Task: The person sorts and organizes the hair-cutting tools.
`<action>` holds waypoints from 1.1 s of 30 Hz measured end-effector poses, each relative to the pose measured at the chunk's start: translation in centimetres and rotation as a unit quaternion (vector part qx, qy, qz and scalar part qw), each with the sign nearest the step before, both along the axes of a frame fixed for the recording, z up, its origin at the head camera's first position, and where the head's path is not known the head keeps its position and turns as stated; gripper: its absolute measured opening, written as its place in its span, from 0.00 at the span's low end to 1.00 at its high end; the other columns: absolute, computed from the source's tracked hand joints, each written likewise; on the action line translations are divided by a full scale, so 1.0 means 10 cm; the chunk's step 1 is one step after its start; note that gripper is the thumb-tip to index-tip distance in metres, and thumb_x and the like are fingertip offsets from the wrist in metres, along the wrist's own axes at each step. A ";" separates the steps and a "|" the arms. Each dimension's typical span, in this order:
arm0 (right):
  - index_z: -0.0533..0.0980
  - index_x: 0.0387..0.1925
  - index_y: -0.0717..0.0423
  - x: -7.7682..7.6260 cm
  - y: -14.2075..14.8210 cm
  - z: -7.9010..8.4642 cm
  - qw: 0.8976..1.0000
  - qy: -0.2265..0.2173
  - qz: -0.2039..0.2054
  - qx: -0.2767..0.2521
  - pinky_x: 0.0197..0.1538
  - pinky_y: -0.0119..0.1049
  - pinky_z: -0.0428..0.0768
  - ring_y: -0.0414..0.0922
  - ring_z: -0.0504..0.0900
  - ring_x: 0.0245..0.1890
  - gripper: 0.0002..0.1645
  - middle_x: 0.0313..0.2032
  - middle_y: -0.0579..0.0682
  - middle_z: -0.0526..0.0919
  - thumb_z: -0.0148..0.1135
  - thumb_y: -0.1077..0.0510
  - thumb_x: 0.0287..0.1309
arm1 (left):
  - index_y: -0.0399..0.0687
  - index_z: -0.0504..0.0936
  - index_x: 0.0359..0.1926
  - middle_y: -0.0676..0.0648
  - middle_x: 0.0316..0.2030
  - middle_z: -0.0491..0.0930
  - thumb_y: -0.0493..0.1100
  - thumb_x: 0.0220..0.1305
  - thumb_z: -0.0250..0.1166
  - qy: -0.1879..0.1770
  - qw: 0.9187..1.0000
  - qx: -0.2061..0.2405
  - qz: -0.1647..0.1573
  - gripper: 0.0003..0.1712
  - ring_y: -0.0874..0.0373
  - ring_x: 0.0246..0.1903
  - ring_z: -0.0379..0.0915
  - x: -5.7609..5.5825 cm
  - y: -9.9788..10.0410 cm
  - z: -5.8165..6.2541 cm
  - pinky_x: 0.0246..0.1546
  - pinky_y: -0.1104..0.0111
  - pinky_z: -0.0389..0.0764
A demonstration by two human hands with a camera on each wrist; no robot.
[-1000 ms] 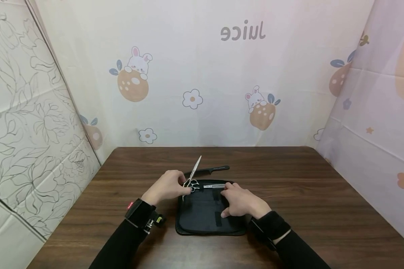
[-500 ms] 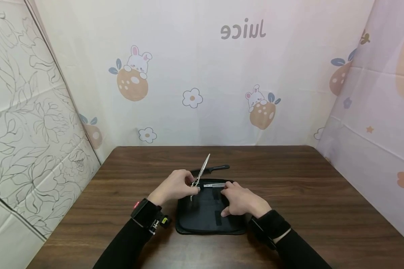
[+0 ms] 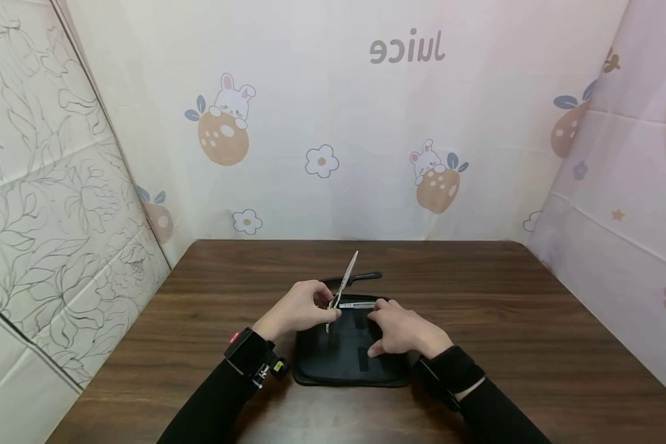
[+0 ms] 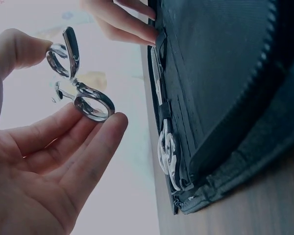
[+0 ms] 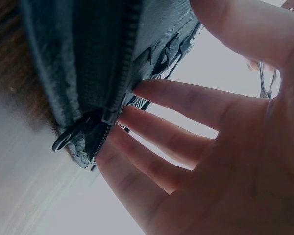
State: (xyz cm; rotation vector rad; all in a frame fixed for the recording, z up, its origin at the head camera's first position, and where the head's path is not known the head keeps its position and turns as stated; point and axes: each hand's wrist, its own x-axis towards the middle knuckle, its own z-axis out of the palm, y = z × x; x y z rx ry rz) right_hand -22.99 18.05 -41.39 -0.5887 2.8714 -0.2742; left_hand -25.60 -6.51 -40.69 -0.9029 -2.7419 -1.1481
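Observation:
My left hand (image 3: 300, 305) pinches a pair of silver scissors (image 3: 346, 277) by its finger rings, blades tilted up, over the far left part of a black zippered case (image 3: 338, 364). The rings lie between thumb and fingertips in the left wrist view. A second pair of scissors (image 4: 169, 154) lies tucked under a strap along the case's far edge; in the head view, my left hand hides its handles. At that edge's right end, the extended fingers of my right hand (image 3: 402, 330) touch the case, next to the zipper (image 5: 108, 117) in the right wrist view.
Just beyond the case a black comb (image 3: 366, 275) lies on the brown wooden table (image 3: 477, 296), partly behind the raised scissors. A printed curtain (image 3: 322, 111) hangs at the table's back edge, with more panels at the left and right.
My left hand has moved right across the case with the scissors, covering the second pair's handles in the head view. The right hand has stayed at the case's far right edge.

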 end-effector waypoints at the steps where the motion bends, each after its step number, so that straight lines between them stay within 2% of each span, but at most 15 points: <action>1: 0.78 0.61 0.60 0.00 0.00 0.00 1.000 -0.002 0.000 -0.002 0.55 0.52 0.77 0.51 0.71 0.58 0.41 0.57 0.51 0.74 0.80 0.44 0.50 | 0.47 0.84 0.40 0.51 0.34 0.81 0.50 0.58 0.73 -0.002 1.000 0.001 -0.001 0.14 0.61 0.33 0.75 0.00 0.00 0.00 0.38 0.63 0.77; 7: 0.78 0.62 0.59 0.01 0.02 0.03 1.000 -0.015 -0.003 -0.014 0.57 0.56 0.75 0.52 0.70 0.60 0.39 0.59 0.53 0.74 0.79 0.46 0.51 | 0.50 0.84 0.41 0.51 0.35 0.82 0.51 0.60 0.72 -0.013 1.000 0.009 -0.007 0.13 0.61 0.35 0.75 0.02 0.01 -0.02 0.40 0.62 0.77; 13: 0.78 0.62 0.59 0.01 0.03 0.06 0.999 -0.025 -0.007 -0.033 0.58 0.58 0.75 0.53 0.73 0.61 0.34 0.61 0.56 0.74 0.76 0.48 0.57 | 0.47 0.84 0.43 0.51 0.37 0.81 0.50 0.62 0.71 -0.017 0.999 0.016 -0.024 0.14 0.59 0.37 0.76 0.02 0.03 -0.04 0.41 0.62 0.77; 22: 0.80 0.59 0.59 -0.01 0.03 0.06 0.998 -0.007 -0.017 -0.066 0.55 0.51 0.78 0.46 0.78 0.50 0.29 0.53 0.52 0.79 0.74 0.50 0.59 | 0.47 0.84 0.45 0.53 0.38 0.82 0.49 0.62 0.70 -0.004 0.999 0.030 -0.037 0.14 0.56 0.40 0.78 0.03 0.08 -0.06 0.42 0.63 0.78; 26: 0.80 0.58 0.60 -0.03 0.03 0.06 0.995 0.008 -0.021 -0.100 0.54 0.51 0.78 0.47 0.79 0.50 0.28 0.53 0.52 0.81 0.74 0.51 0.60 | 0.47 0.84 0.46 0.53 0.38 0.82 0.48 0.62 0.70 0.004 0.998 0.036 -0.042 0.14 0.56 0.40 0.79 0.04 0.10 -0.08 0.42 0.63 0.78; 29: 0.80 0.57 0.61 -0.05 0.04 0.05 0.990 0.027 -0.011 -0.135 0.55 0.52 0.79 0.49 0.80 0.53 0.26 0.53 0.53 0.83 0.73 0.53 0.61 | 0.47 0.84 0.46 0.53 0.38 0.82 0.47 0.62 0.70 0.008 0.998 0.036 -0.045 0.14 0.57 0.40 0.79 0.05 0.11 -0.08 0.42 0.65 0.78; 33: 0.80 0.56 0.64 -0.08 0.07 0.06 0.983 0.049 0.012 -0.176 0.54 0.52 0.80 0.50 0.82 0.49 0.24 0.50 0.55 0.84 0.71 0.55 0.62 | 0.47 0.84 0.46 0.52 0.39 0.81 0.46 0.62 0.70 0.010 0.998 0.037 -0.049 0.13 0.58 0.40 0.78 0.05 0.11 -0.09 0.42 0.66 0.79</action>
